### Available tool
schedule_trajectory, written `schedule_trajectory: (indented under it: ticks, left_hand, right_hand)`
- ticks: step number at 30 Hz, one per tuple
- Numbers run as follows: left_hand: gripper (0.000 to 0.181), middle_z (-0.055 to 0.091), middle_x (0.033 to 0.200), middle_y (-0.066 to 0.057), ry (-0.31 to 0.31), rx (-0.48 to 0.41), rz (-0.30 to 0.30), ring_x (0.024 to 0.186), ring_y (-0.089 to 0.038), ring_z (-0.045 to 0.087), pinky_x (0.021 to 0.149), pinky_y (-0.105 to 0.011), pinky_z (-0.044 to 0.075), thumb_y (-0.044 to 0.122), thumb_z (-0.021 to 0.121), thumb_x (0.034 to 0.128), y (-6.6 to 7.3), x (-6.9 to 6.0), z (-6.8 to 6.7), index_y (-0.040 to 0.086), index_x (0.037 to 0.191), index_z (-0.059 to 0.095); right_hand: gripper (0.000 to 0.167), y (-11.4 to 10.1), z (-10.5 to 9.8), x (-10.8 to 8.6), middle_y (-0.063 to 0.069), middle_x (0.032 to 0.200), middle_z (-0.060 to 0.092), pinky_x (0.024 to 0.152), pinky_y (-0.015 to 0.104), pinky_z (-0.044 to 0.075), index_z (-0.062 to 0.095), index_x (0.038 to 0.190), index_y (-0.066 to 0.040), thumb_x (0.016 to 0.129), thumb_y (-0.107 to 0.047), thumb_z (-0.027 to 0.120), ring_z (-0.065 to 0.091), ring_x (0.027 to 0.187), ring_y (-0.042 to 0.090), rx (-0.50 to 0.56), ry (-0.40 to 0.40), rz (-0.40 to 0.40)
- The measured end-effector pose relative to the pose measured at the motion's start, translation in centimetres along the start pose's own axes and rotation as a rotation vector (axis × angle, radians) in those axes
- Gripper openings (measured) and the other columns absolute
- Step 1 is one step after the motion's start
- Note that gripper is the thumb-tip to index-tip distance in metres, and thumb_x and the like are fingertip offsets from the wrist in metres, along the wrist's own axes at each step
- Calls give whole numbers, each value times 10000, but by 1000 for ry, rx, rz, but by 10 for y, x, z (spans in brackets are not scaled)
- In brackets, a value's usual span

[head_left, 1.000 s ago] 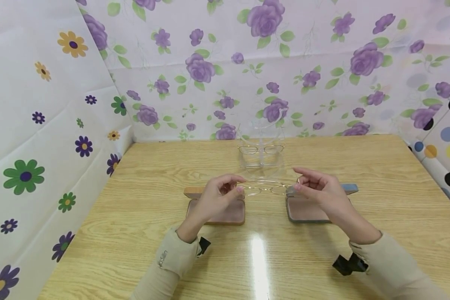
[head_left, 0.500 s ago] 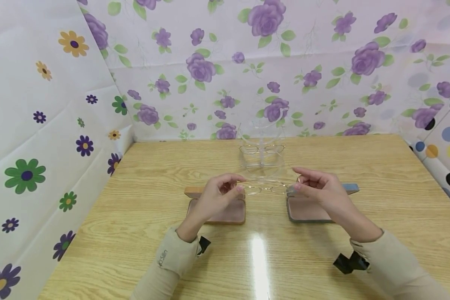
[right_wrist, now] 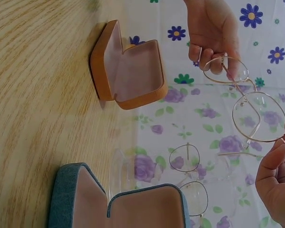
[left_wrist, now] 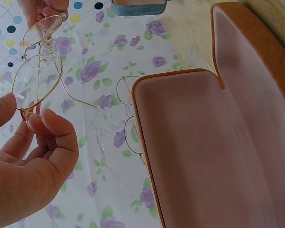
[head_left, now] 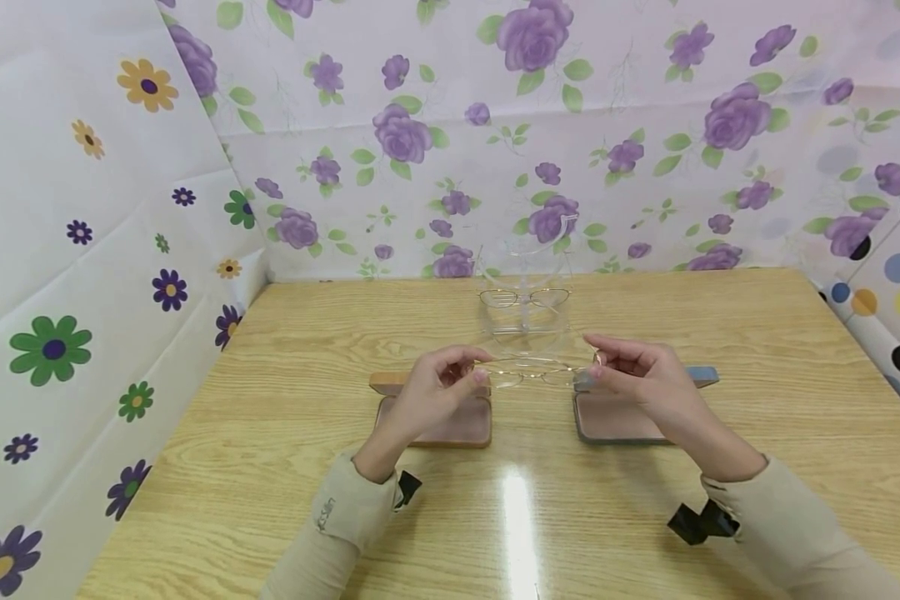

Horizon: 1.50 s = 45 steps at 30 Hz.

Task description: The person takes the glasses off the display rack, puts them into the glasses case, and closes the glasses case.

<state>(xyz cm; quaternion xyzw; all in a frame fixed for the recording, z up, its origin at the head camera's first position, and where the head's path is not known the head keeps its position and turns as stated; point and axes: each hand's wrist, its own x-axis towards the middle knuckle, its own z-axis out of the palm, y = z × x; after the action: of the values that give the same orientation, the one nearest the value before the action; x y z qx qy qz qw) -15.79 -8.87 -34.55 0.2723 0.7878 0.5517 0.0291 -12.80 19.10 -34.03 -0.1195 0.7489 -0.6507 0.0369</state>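
Observation:
Both hands hold one pair of gold wire-rimmed eyeglasses [head_left: 533, 376] above the table. The left hand [head_left: 433, 398] pinches the frame's left end between thumb and fingers; in the left wrist view that hinge area shows beside a clear round lens [left_wrist: 40, 80]. At the other end, the right hand [head_left: 648, 387] pinches near the right hinge, its index finger stretched out further. The temples point away from the person, unfolded. Under the left hand lies an open tan glasses case [head_left: 461, 425] with a pink lining. An open blue glasses case [head_left: 611, 419] lies beneath the right hand.
Behind the held pair stands a clear plastic display stand [head_left: 525, 321], with a second pair of wire-rimmed eyeglasses [head_left: 549, 297] on it. Floral cloth [head_left: 420, 200] hangs along the back edge of the wooden table [head_left: 307, 358].

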Motion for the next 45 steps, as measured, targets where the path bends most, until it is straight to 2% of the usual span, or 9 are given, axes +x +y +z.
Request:
schedule_trajectory:
  ticks: [13,21,31,37,45]
  left_hand:
    - [209,489,730,-37,0,-3,1,591,-134,413,535,-220,358,84,577,893,1,1,1,9,1081,630]
    - [218,492,728,-44,1,-9,-2,585,-131,412,532,-213,351,78,572,895,1,1,1,-15,1085,625]
    - [245,506,733,-50,4,-21,-13,589,-127,418,534,-205,348,48,573,887,1,2,2,-67,1102,602]
    - [228,508,723,-40,7,-9,-3,594,-126,427,540,-209,362,71,582,887,0,2,1,-33,1086,623]
    - [232,513,732,-42,4,4,21,602,-140,434,546,-223,378,95,584,890,0,1,-1,-20,1087,624]
  right_hand:
    - [410,1,-1,0,-4,956,576,663,215,494,537,1270,-68,872,-129,615,564,800,100,16,-6,-11]
    - [396,2,-1,-1,-9,898,569,684,222,499,544,1262,-66,872,-90,608,566,778,88,38,-17,-28]
    - [425,3,-1,-2,-50,1001,597,695,211,495,507,1282,-6,879,-101,602,577,829,75,26,-29,-40]
    - [460,2,-1,-3,-82,1061,591,702,224,496,459,1287,71,886,-112,593,585,847,80,-4,-45,-26]
    - [473,0,0,-3,-11,1036,598,663,247,490,463,1296,46,886,-146,599,577,805,111,-41,-64,-6]
